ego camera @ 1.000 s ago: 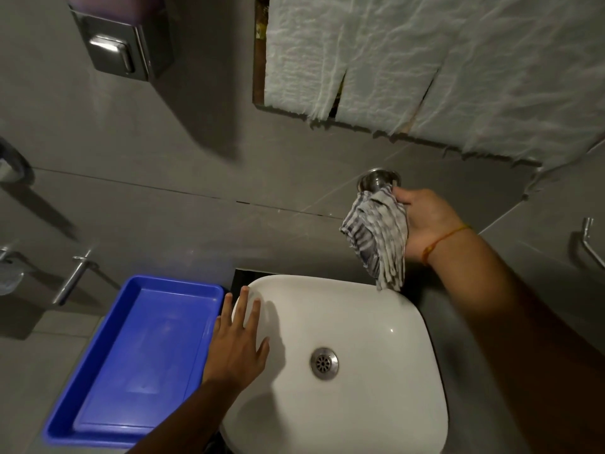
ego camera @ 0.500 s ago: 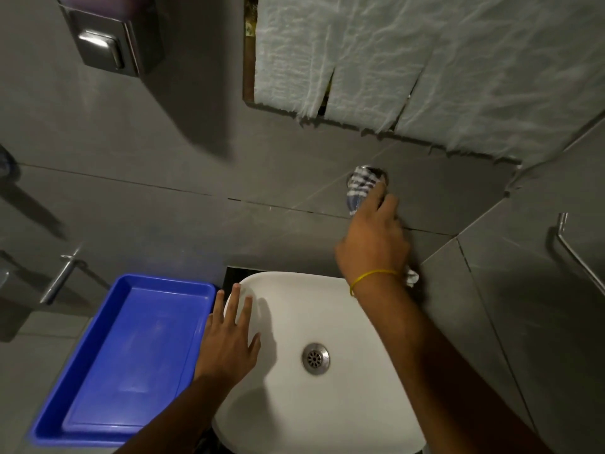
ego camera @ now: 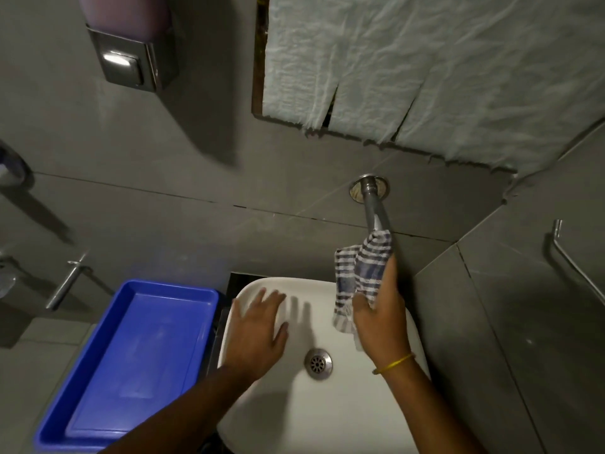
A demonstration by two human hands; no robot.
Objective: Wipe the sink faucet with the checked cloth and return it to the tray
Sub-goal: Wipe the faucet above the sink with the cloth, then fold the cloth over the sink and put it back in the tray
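A steel faucet [ego camera: 374, 204] sticks out of the grey tiled wall above a white sink [ego camera: 330, 411]. My right hand [ego camera: 381, 316] grips the blue-and-white checked cloth [ego camera: 360, 273], wrapped around the lower part of the faucet's pipe; the spout end is hidden under cloth and hand. My left hand [ego camera: 258, 335] rests flat with fingers spread on the sink's left rim. A blue tray [ego camera: 98, 401] with nothing in it stands just left of the sink.
A steel soap dispenser [ego camera: 131, 60] hangs on the wall at upper left. Torn white paper [ego camera: 425, 67] covers a panel above the faucet. A metal handle [ego camera: 67, 283] is at the left, a metal rail [ego camera: 576, 267] on the right wall.
My right hand has slid the cloth from the faucet's wall base down along the pipe, baring the flange and upper pipe. My left hand has shifted slightly inward on the sink rim.
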